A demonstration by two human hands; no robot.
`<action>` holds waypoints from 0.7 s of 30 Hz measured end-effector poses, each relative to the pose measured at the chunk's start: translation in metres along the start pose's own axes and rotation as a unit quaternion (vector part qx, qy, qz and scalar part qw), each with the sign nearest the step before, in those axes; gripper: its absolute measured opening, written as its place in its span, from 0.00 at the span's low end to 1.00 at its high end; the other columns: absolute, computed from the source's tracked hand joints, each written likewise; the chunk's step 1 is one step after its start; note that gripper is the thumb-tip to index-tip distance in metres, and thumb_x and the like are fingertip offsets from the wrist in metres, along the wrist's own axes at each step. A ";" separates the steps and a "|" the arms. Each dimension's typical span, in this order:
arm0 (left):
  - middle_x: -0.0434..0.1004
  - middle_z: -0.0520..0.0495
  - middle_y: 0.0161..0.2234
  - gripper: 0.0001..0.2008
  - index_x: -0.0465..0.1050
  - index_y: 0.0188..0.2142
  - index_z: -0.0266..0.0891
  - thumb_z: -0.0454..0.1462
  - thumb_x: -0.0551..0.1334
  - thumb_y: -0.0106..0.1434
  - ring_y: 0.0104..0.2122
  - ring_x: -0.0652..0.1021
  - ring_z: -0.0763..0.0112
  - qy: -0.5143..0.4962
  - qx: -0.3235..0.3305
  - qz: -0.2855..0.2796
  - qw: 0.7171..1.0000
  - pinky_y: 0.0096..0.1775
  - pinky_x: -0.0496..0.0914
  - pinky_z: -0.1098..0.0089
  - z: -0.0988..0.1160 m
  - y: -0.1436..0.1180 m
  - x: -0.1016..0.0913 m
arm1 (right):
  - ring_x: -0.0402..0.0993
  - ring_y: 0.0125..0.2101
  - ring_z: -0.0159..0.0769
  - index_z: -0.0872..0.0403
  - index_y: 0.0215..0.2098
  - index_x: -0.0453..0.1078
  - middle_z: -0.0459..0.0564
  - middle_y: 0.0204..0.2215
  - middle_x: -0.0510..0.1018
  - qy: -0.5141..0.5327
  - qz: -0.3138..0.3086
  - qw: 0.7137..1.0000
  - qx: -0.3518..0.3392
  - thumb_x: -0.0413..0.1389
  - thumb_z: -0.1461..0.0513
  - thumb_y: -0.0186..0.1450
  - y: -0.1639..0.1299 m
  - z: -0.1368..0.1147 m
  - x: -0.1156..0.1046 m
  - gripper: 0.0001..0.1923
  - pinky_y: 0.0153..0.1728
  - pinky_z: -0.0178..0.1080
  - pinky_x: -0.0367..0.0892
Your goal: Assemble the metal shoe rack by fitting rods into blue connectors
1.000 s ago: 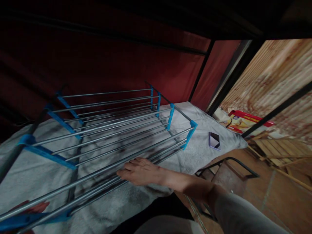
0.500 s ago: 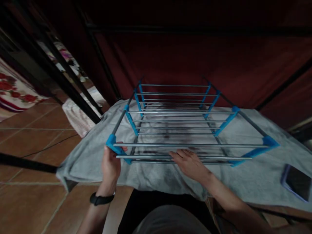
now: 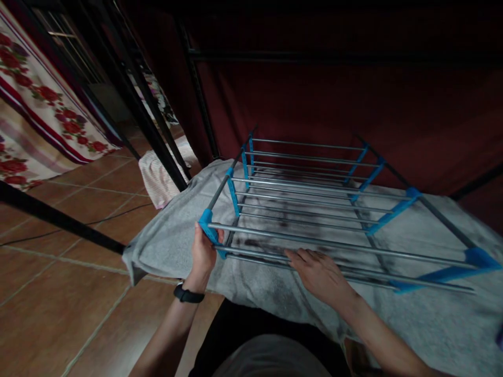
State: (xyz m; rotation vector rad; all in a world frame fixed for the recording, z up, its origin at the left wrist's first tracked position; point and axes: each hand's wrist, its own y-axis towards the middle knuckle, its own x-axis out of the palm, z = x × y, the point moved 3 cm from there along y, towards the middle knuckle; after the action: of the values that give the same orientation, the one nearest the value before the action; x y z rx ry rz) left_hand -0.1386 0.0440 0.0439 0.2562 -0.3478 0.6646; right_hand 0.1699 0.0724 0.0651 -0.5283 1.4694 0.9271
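A rack of grey metal rods [image 3: 314, 240] and blue plastic connectors [image 3: 234, 195] lies before me on a grey cloth. With my left hand [image 3: 203, 250], which wears a black wristband, I grip the connector at the rack's near left corner, thumb outside and fingers behind it. My right hand [image 3: 316, 272] is closed over a lower rod along the near side, left of its middle, palm down. That rod's right end [image 3: 467, 289] sticks out past the near right connector [image 3: 436, 275]. My right fingertips are partly hidden behind the rod.
The grey cloth [image 3: 168, 225] covers a low surface with black metal legs [image 3: 58, 217]. Dark red fabric [image 3: 314, 99] hangs behind the rack. At left are a floral cloth [image 3: 70, 125], a striped cloth [image 3: 157, 178] and a thin cable [image 3: 118, 213] on the tiled floor.
My view has turned left, so the rack appears farther right and slanted. The lower near rod now reaches farther past the right connector. Both hands keep their hold; the phone has left view.
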 end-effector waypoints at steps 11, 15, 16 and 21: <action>0.77 0.50 0.24 0.24 0.73 0.28 0.40 0.59 0.61 0.62 0.25 0.76 0.70 0.005 -0.040 0.066 0.997 0.30 0.71 0.71 -0.013 0.004 -0.010 | 0.78 0.34 0.34 0.51 0.60 0.68 0.50 0.39 0.80 -0.001 0.028 0.999 0.031 0.49 0.61 0.76 -0.019 0.012 0.004 0.17 0.35 0.38 0.67; 0.76 0.48 0.23 0.28 0.73 0.25 0.40 0.61 0.58 0.63 0.24 0.76 0.69 0.031 -0.038 0.037 0.998 0.29 0.71 0.70 -0.012 0.002 -0.009 | 0.78 0.35 0.33 0.51 0.61 0.67 0.50 0.39 0.80 0.014 0.033 0.999 0.014 0.48 0.62 0.76 -0.012 0.009 0.006 0.18 0.36 0.37 0.67; 0.76 0.47 0.23 0.28 0.73 0.24 0.40 0.61 0.58 0.63 0.24 0.76 0.69 0.036 -0.033 0.031 0.998 0.29 0.71 0.70 -0.012 0.002 -0.009 | 0.78 0.35 0.33 0.51 0.62 0.67 0.50 0.39 0.80 0.016 0.034 0.999 0.012 0.48 0.62 0.76 -0.011 0.009 0.007 0.18 0.37 0.37 0.67; 0.74 0.48 0.21 0.27 0.71 0.22 0.41 0.60 0.57 0.64 0.23 0.74 0.69 0.048 -0.035 0.034 0.998 0.28 0.71 0.70 -0.017 0.003 -0.015 | 0.78 0.34 0.34 0.51 0.62 0.67 0.50 0.38 0.80 0.016 0.049 0.999 0.006 0.48 0.62 0.76 -0.010 0.011 0.012 0.18 0.37 0.37 0.68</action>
State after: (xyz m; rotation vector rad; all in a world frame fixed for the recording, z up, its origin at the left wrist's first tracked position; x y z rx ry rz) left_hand -0.1476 0.0438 0.0226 0.1462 -0.2876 0.7279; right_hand 0.1828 0.0782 0.0524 -0.4674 1.5399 0.9886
